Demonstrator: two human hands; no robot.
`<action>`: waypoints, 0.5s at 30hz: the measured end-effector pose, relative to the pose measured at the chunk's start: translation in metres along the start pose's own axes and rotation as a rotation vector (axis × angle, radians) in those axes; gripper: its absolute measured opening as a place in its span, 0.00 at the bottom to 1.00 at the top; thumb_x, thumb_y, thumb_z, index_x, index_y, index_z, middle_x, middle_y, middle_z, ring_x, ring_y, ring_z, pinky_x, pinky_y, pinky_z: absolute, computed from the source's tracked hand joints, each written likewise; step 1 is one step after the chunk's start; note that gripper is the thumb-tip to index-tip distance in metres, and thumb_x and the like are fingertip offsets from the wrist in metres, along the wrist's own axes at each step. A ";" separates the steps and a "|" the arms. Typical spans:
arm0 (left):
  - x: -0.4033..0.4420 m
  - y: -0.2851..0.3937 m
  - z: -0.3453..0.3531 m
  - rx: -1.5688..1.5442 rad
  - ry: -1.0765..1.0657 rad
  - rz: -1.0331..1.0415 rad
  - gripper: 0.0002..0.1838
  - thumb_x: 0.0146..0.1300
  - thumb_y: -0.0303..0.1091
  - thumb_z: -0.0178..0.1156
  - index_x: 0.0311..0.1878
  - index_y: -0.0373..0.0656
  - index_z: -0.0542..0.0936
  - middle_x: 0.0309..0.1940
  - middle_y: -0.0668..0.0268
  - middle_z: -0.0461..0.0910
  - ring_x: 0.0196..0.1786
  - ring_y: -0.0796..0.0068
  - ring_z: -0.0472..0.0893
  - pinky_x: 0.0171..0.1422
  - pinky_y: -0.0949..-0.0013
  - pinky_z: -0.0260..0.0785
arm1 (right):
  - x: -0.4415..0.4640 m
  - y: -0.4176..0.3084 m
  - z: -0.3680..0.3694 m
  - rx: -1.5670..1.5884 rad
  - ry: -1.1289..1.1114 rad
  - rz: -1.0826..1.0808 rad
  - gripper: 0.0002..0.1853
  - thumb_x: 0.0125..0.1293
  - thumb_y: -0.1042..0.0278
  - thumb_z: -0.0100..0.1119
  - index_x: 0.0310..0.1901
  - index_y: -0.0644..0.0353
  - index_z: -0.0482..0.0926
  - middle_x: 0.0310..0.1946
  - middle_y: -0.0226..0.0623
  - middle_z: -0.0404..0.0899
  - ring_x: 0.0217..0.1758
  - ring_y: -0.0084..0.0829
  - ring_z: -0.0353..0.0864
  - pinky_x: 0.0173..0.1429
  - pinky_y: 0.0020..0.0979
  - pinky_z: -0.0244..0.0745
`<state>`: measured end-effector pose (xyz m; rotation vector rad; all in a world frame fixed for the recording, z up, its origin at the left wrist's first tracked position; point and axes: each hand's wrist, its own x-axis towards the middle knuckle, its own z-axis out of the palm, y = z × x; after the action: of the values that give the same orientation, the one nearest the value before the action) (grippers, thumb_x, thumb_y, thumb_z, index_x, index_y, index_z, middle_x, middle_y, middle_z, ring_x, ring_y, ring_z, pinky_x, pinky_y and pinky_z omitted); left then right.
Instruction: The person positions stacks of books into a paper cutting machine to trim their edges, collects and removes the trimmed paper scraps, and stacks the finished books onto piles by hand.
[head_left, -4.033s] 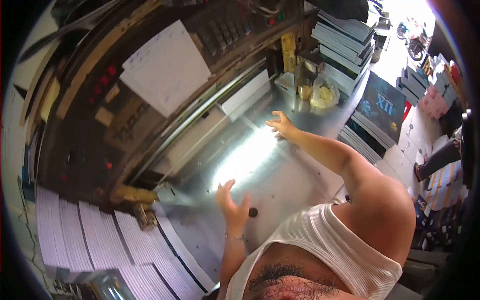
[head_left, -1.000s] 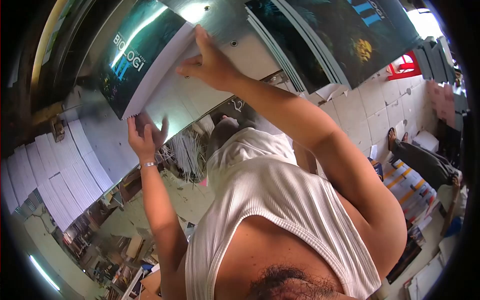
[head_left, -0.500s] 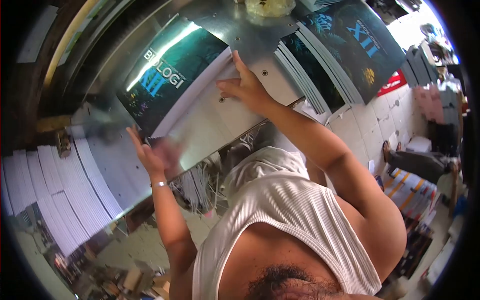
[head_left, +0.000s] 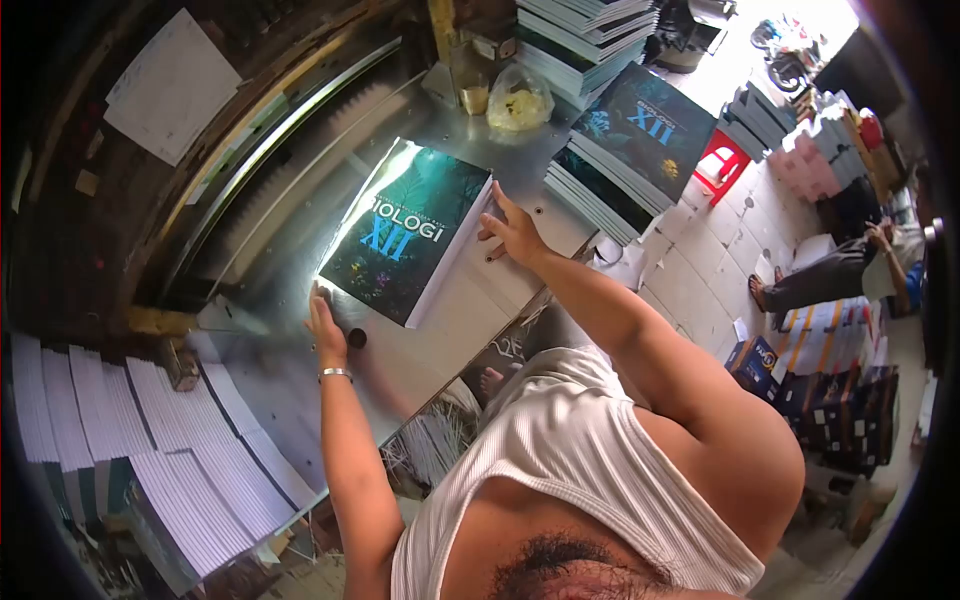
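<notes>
A dark green book (head_left: pixel 412 222) with a "BIOLOGI" cover lies on the metal tabletop (head_left: pixel 375 375); bright glare runs down its left edge. My left hand (head_left: pixel 328 332), with a bracelet at the wrist, is at the book's lower left corner, fingers extended. At the upper right corner is my right hand (head_left: pixel 515 232), fingers apart, one fingertip against the book's page edge. Neither hand is wrapped around the book.
Beyond the table, a slot runs under a machine (head_left: pixel 240 150). Stacks of white-edged pages (head_left: pixel 190 470) stand at left. At the right are book stacks (head_left: pixel 650 130), a plastic bag (head_left: pixel 520 100), a cup (head_left: pixel 474 98) and a red stool (head_left: pixel 722 165). Another person's leg (head_left: pixel 815 275) shows farther right.
Four seconds ago no book lay between my hands. Since half a second ago, the view has shifted, the book has turned slightly, and my left hand is at its left corner instead of its near one.
</notes>
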<state>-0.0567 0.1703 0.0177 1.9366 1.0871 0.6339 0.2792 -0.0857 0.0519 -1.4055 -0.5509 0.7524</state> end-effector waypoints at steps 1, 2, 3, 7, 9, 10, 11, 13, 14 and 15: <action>0.005 0.002 0.003 -0.129 0.009 -0.027 0.46 0.77 0.71 0.22 0.80 0.45 0.62 0.78 0.58 0.66 0.82 0.62 0.58 0.81 0.46 0.04 | -0.001 0.000 0.002 -0.004 0.017 0.040 0.49 0.74 0.54 0.63 0.83 0.55 0.39 0.54 0.39 0.80 0.46 0.30 0.84 0.35 0.32 0.85; 0.011 0.002 0.006 -0.257 0.019 -0.058 0.46 0.77 0.72 0.22 0.81 0.45 0.61 0.79 0.58 0.64 0.83 0.62 0.56 0.81 0.47 0.04 | -0.004 0.002 0.005 -0.006 0.030 0.081 0.49 0.75 0.52 0.61 0.83 0.54 0.37 0.58 0.40 0.79 0.48 0.31 0.84 0.38 0.33 0.86; 0.017 0.003 0.009 -0.387 0.035 -0.086 0.47 0.76 0.72 0.23 0.81 0.44 0.59 0.80 0.58 0.62 0.84 0.62 0.54 0.81 0.47 0.04 | -0.009 0.011 0.007 0.054 0.028 0.116 0.50 0.75 0.50 0.60 0.83 0.52 0.34 0.63 0.41 0.75 0.51 0.31 0.83 0.43 0.35 0.85; 0.031 0.006 0.007 -0.230 -0.110 -0.155 0.48 0.76 0.72 0.22 0.80 0.41 0.62 0.78 0.57 0.66 0.84 0.61 0.55 0.79 0.42 0.03 | -0.066 0.027 0.042 0.292 -0.038 0.244 0.52 0.76 0.41 0.54 0.83 0.44 0.27 0.77 0.44 0.59 0.65 0.35 0.75 0.64 0.45 0.75; 0.023 0.000 0.006 -0.202 -0.137 -0.095 0.46 0.77 0.71 0.23 0.77 0.42 0.66 0.74 0.57 0.71 0.82 0.59 0.59 0.79 0.39 0.06 | -0.072 0.023 0.055 0.365 -0.065 0.290 0.51 0.76 0.38 0.52 0.83 0.41 0.26 0.80 0.44 0.55 0.73 0.39 0.68 0.72 0.47 0.68; 0.017 -0.004 0.005 -0.186 -0.148 -0.071 0.45 0.78 0.70 0.24 0.76 0.42 0.68 0.73 0.58 0.73 0.81 0.58 0.61 0.79 0.37 0.07 | -0.070 0.023 0.060 0.378 -0.069 0.303 0.50 0.77 0.38 0.52 0.83 0.40 0.26 0.80 0.44 0.55 0.77 0.41 0.64 0.75 0.47 0.64; 0.006 -0.004 0.004 -0.161 -0.163 -0.024 0.44 0.78 0.69 0.24 0.74 0.43 0.70 0.71 0.57 0.74 0.79 0.57 0.63 0.80 0.37 0.10 | -0.070 0.024 0.063 0.395 -0.074 0.319 0.50 0.77 0.38 0.51 0.83 0.38 0.26 0.80 0.45 0.55 0.80 0.42 0.59 0.78 0.48 0.60; -0.025 0.005 0.005 -0.104 -0.191 0.061 0.42 0.79 0.68 0.25 0.70 0.44 0.74 0.68 0.57 0.77 0.77 0.55 0.68 0.81 0.36 0.16 | -0.065 0.011 0.056 0.378 -0.062 0.331 0.50 0.77 0.37 0.50 0.83 0.40 0.27 0.81 0.46 0.53 0.83 0.44 0.55 0.80 0.46 0.56; -0.039 0.007 0.006 -0.096 -0.199 0.085 0.38 0.80 0.65 0.28 0.66 0.44 0.76 0.63 0.57 0.80 0.73 0.54 0.71 0.82 0.36 0.25 | -0.059 0.006 0.047 0.366 -0.061 0.344 0.50 0.76 0.36 0.50 0.83 0.41 0.28 0.82 0.46 0.52 0.84 0.45 0.52 0.82 0.45 0.54; -0.053 0.012 0.008 -0.097 -0.237 0.104 0.37 0.80 0.64 0.31 0.66 0.44 0.75 0.63 0.56 0.79 0.72 0.53 0.72 0.82 0.37 0.27 | -0.043 0.018 0.030 0.293 -0.016 0.248 0.50 0.75 0.36 0.53 0.84 0.44 0.33 0.81 0.47 0.54 0.83 0.45 0.55 0.81 0.44 0.56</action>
<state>-0.0717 0.1174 0.0212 1.9362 0.7995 0.4887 0.2263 -0.0974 0.0410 -1.2065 -0.2662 1.0013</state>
